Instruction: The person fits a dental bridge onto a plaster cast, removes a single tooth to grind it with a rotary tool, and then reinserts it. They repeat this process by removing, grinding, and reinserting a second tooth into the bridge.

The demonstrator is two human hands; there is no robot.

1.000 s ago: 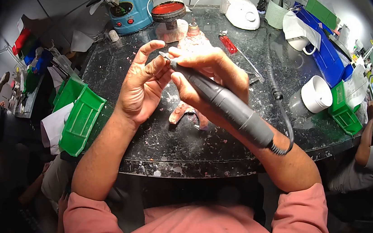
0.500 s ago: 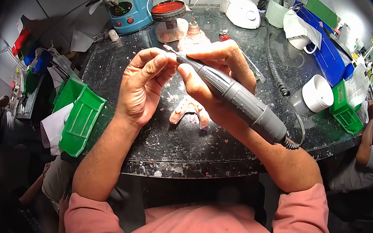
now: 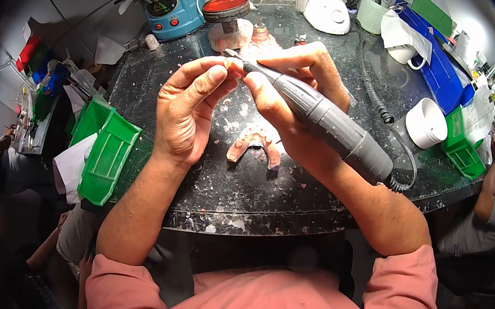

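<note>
Head view looks down on a dark, round-edged bench (image 3: 291,201) whose black top is speckled all over with pale dust and pinkish chips. Along its far side stand a blue machine (image 3: 175,7), a red-topped round stand (image 3: 226,9) and a white domed device (image 3: 329,10); blue trays (image 3: 441,60) line the right edge, with a white cup (image 3: 426,123) and a small green bin (image 3: 463,154) near them. Green bins (image 3: 106,149) hang off the left edge beside a sheet of white paper (image 3: 70,166). Another person's arm (image 3: 488,192) shows at the far right, and a second bench with clutter lies at the left in the dim room.

Above the middle of the bench, the right hand (image 3: 292,99) has its grip closed around a grey rotary handpiece (image 3: 324,117), whose coiled cable (image 3: 385,111) runs back across the top. The handpiece tip meets a tiny yellowish piece (image 3: 227,64), pinched between thumb and fingertips of the left hand (image 3: 188,112); that grip is closed on it. Below the hands, on the bench, lies a pink denture base (image 3: 254,143), curved like a horseshoe, apart from both hands.
</note>
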